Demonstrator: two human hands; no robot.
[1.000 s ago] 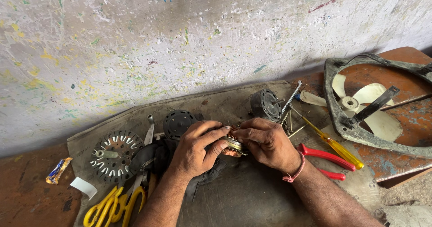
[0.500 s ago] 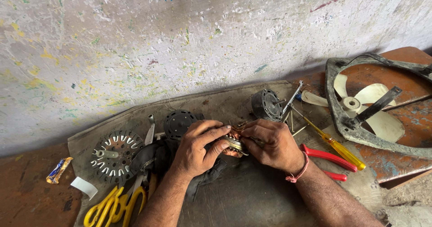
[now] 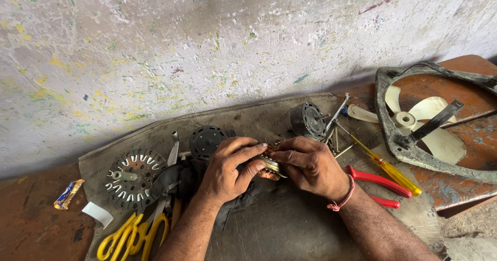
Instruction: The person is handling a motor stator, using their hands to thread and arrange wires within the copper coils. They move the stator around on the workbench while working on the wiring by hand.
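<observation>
Both of my hands meet over a small motor stator [image 3: 270,167] with copper windings, held above a worn grey mat [image 3: 269,225]. My left hand [image 3: 228,169] wraps around its left side with the fingers laid over the top. My right hand [image 3: 309,165] grips it from the right, fingertips pressed to the metal ring; a red thread circles that wrist. Most of the stator is hidden under my fingers.
On the mat lie a slotted rotor disc [image 3: 133,177], a dark end cap [image 3: 207,141], a motor housing [image 3: 307,120], long bolts, a yellow-handled screwdriver [image 3: 387,167], red-handled pliers [image 3: 377,184], yellow scissors [image 3: 130,234] and a black cloth [image 3: 176,180]. A fan frame [image 3: 419,152] with cream blades sits right. A paint-flecked wall rises behind.
My hands stay closed on the stator with only small finger shifts. The view has drifted slightly; nothing on the mat has moved.
</observation>
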